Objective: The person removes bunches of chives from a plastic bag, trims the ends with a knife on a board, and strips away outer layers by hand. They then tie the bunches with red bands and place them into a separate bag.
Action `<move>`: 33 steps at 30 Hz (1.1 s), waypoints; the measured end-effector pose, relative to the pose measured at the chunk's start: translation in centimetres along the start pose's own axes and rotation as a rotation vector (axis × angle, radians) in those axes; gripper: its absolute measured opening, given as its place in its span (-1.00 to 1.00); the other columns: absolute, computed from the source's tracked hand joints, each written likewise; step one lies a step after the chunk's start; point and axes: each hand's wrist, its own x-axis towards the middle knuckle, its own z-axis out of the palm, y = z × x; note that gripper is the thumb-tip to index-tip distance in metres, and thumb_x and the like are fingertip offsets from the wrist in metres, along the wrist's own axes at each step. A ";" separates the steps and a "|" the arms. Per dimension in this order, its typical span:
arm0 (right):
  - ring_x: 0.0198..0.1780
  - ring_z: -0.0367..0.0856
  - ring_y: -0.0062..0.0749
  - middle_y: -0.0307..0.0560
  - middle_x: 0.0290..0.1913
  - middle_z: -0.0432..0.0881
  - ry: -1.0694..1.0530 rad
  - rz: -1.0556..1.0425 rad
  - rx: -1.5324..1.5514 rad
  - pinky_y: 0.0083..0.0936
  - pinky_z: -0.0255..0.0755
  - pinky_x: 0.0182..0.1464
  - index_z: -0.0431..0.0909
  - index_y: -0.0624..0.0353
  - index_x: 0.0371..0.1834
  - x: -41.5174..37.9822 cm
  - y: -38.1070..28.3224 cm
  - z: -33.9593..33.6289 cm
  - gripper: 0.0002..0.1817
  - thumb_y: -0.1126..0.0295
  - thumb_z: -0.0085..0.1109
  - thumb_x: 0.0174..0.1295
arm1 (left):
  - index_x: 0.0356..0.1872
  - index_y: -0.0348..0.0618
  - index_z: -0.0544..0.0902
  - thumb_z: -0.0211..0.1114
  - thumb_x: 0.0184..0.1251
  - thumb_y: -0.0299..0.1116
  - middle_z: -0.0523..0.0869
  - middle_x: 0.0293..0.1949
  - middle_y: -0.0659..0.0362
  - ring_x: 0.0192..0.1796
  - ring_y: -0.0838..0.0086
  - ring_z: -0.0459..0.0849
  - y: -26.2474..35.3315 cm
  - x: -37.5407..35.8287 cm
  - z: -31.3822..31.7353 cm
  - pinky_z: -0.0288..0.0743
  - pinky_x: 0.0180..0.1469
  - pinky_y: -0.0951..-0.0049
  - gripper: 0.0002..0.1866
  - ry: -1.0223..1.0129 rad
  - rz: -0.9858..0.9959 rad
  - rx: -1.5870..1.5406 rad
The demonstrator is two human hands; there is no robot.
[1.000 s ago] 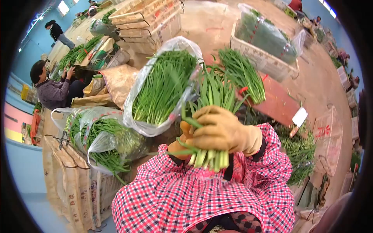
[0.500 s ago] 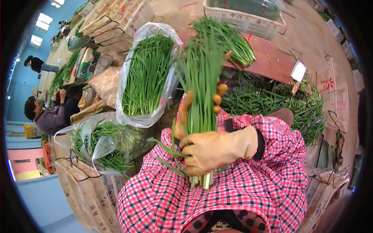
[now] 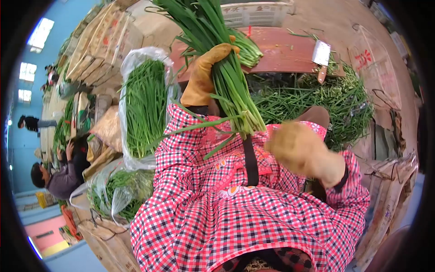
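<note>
- Left tan-gloved hand (image 3: pixel 204 75), twelve o'clock: fingers wrapping green leafy bundle (image 3: pixel 235 90), tops cropped.
- Right tan-gloved hand (image 3: pixel 301 152), three o'clock: blurred; can't tell fingers' opening or grip.

Crates and people all round the edges

Stack of pale crates (image 3: pixel 103 44) upper left, a seated person in a purplish top (image 3: pixel 63 181) off to the left, someone standing farther back (image 3: pixel 31 123), bright windows (image 3: pixel 41 35) in the blue wall (image 3: pixel 48 56), plus a red-lettered crate (image 3: pixel 378 78) over on the right.
</note>
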 end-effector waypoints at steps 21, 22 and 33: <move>0.18 0.52 -0.36 -0.07 0.17 0.57 1.017 0.342 0.659 -0.38 0.45 0.26 0.25 0.23 0.42 6.1 24.3 -8.3 0.04 0.21 0.70 -0.14 | 0.17 -0.20 0.51 0.11 0.45 -0.10 0.67 0.10 0.11 0.11 0.31 0.65 -11.4 23.4 5.9 0.60 0.10 0.27 -0.56 -0.413 0.489 1.229; 0.17 0.53 -0.36 -0.06 0.17 0.58 0.986 0.362 0.646 -0.38 0.46 0.24 0.27 0.22 0.41 6.1 24.1 -8.5 0.03 0.20 0.70 -0.14 | 0.18 -0.21 0.52 0.22 0.36 -0.21 0.68 0.10 0.09 0.10 0.29 0.66 -11.4 23.6 5.8 0.59 0.11 0.28 -0.56 -0.400 0.444 1.188; -0.06 0.64 -0.48 -0.06 -0.02 0.71 1.086 0.310 0.479 -0.44 0.55 -0.02 0.56 0.30 0.11 7.4 24.6 -10.5 -0.36 0.19 0.61 0.01 | -0.22 -0.13 0.70 0.27 0.20 -0.40 0.78 -0.24 0.03 -0.13 0.19 0.73 -10.5 23.4 9.7 0.58 -0.10 0.26 -0.85 -0.267 0.882 1.614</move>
